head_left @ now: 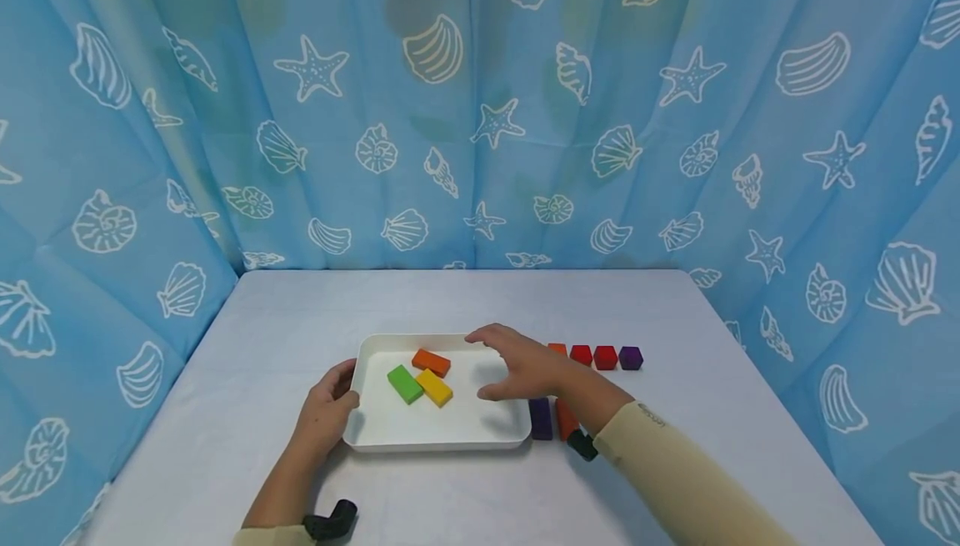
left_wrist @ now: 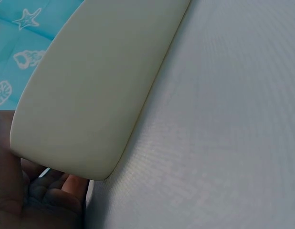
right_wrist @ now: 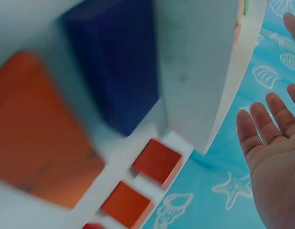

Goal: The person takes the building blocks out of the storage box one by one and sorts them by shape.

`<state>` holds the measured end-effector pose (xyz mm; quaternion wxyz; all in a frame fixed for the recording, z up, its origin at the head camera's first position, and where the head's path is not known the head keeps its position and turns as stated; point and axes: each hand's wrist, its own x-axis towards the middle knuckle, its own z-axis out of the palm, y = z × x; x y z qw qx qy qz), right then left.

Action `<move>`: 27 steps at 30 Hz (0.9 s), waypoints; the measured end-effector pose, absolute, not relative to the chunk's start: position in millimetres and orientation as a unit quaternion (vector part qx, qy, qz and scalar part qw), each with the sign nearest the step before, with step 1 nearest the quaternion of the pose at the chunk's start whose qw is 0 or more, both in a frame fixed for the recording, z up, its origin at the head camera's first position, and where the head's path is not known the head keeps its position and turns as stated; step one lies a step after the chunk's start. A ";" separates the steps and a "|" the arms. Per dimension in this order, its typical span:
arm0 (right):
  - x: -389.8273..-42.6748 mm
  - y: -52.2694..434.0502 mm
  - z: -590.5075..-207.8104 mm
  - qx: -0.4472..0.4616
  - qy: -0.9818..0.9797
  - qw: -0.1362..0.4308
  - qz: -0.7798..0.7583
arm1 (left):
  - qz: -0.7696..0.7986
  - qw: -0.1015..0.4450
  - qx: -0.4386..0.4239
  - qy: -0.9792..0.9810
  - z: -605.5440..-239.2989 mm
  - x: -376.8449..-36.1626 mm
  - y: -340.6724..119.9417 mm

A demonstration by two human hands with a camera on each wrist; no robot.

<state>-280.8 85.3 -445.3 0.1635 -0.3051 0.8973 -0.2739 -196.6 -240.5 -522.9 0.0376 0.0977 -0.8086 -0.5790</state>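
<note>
A white rectangular tray with low walls (head_left: 435, 448) rests on a table covered in white cloth (head_left: 420, 500). The left hand (head_left: 322, 408) grips the tray's left wall, its thumb at the rim and its other fingers curled against the outside and underside (the left wrist view shows this closely). The right hand (head_left: 521, 367) hovers over the tray's right part, its fingers extended and spread from the thumb, with empty space between them.

In the tray lie 3 flat oblong blocks: an orange block (head_left: 431, 363) at the back, a bright green block (head_left: 406, 384) at the left and a yellow block (head_left: 434, 388) beside it. Just right of the tray are a dark blue oblong block (head_left: 540, 419) and a second orange oblong block (head_left: 566, 419), partly covered by the right arm. Farther back, a row shows 1 orange piece (head_left: 557, 349) partly hidden, 2 red pieces (head_left: 605, 358) and 1 purple piece (head_left: 631, 358). Behind the table hangs a blue curtain with white shells and starfish (head_left: 465, 121).
</note>
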 end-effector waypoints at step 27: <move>-295.7 -35.6 -459.2 -0.437 0.887 0.146 -0.042 | -0.585 0.026 0.103 -0.804 -523.6 -200.0 -241.1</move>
